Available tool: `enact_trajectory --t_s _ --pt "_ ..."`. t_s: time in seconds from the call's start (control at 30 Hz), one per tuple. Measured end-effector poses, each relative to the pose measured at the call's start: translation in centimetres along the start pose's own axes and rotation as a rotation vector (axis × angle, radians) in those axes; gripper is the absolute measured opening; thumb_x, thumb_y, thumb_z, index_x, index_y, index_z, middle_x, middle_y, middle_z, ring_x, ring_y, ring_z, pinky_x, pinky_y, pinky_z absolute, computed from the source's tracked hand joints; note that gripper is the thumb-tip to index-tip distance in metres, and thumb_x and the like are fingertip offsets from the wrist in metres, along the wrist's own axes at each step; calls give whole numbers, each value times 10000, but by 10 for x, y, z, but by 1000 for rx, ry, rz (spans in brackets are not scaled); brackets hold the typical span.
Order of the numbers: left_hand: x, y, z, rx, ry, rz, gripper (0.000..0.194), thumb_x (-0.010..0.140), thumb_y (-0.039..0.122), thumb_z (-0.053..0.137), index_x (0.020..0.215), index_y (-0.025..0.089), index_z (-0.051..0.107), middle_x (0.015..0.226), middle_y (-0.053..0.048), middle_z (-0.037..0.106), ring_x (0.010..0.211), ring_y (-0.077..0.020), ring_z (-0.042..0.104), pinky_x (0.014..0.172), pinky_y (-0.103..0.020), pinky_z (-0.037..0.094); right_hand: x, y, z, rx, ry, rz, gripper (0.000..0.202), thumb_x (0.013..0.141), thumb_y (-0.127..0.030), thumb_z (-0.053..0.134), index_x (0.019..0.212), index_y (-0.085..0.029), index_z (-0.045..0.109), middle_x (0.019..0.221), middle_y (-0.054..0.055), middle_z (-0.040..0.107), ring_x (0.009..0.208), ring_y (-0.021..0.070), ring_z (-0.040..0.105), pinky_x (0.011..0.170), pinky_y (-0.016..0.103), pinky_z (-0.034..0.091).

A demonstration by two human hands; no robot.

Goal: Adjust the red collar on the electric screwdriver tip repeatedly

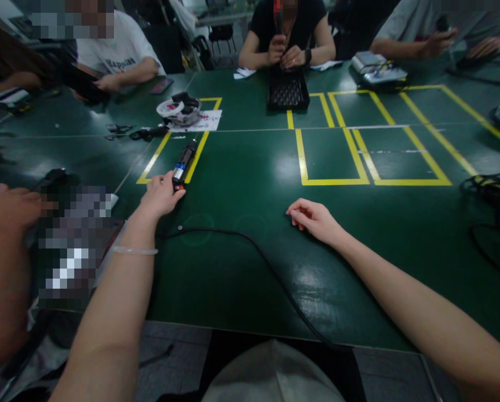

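Note:
Stretched out to the left, my left hand [161, 194] is closed round the rear end of an electric screwdriver [185, 161]. The tool is black with a blue and silver band, and its tip points away from me over a yellow-taped box. A black cord [256, 241] runs from beside my left forearm across the green table [241, 167] to the front edge. My right hand [314, 219] rests on the table at right of centre, fingers curled together with nothing visible in them. Its nearest marking is a yellow tape rectangle [336, 182].
A roll-like bundle [178, 109] sits on a paper sheet beyond the screwdriver. Another person's arm [6, 234] reaches in at left beside a blurred-out device [82, 240]. Co-workers sit opposite, near a black tray [288, 95] and a silver box [377, 70]. Cables [499, 201] lie at right.

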State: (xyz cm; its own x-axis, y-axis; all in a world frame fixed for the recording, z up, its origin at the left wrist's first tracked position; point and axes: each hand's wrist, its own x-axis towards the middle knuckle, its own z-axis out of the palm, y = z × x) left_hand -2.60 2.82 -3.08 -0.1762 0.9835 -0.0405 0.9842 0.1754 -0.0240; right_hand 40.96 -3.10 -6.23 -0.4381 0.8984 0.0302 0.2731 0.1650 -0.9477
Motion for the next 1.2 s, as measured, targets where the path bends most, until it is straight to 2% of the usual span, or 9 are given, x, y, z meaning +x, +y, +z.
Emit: enact_trajectory --t_s 0.17,0.27,0.43,0.7,0.83,0.97,1.2 --pt "7 -2 -6 77 -39 0 692 934 534 435 1480 118 352 1381 -271 468 1241 -448 507 963 -572 455 0 -3 0 -10 -5 0 212 947 -358 544 958 -163 626 714 3 626 561 106 548 532 231 439" --pt "2 4 -5 117 6 18 722 936 538 417 1501 101 312 1364 -291 474 1233 -464 511 942 -579 460 0 -3 0 -7 -7 1 213 944 -363 549 949 -164 624 705 1 625 557 107 547 525 229 433" --pt "-8 8 1 41 72 1 804 920 608 427 1527 105 268 1404 -302 447 1247 -468 494 943 -577 454 1 -2 1 1 -6 6 210 942 -359 549 940 -162 622 698 1 623 556 108 547 537 234 439" --pt "-13 18 3 -66 160 -73 628 993 485 252 1507 145 372 1397 -261 467 1267 -424 491 978 -563 437 1 -1 1 9 -11 0 219 940 -370 556 953 -161 624 702 0 623 554 108 549 532 234 443" --pt "-21 34 -1 -53 150 -69 608 994 462 274 1486 125 390 1362 -262 489 1251 -415 502 968 -556 449 1 -1 1 10 -3 8 219 935 -372 558 943 -163 624 695 -2 617 552 109 548 529 235 445" --pt "-41 58 -4 -14 141 -46 578 994 451 310 1454 117 412 1312 -251 513 1189 -404 545 909 -530 493 1 -2 1 6 -3 -4 216 936 -371 554 935 -167 624 692 1 621 554 110 550 525 232 444" --pt "-87 109 -7 -3 134 135 529 1010 424 346 1434 117 418 1225 -197 540 1055 -335 605 770 -424 547 2 -6 0 -38 42 22 268 932 -400 549 812 -167 609 631 -8 580 527 111 511 505 238 391"
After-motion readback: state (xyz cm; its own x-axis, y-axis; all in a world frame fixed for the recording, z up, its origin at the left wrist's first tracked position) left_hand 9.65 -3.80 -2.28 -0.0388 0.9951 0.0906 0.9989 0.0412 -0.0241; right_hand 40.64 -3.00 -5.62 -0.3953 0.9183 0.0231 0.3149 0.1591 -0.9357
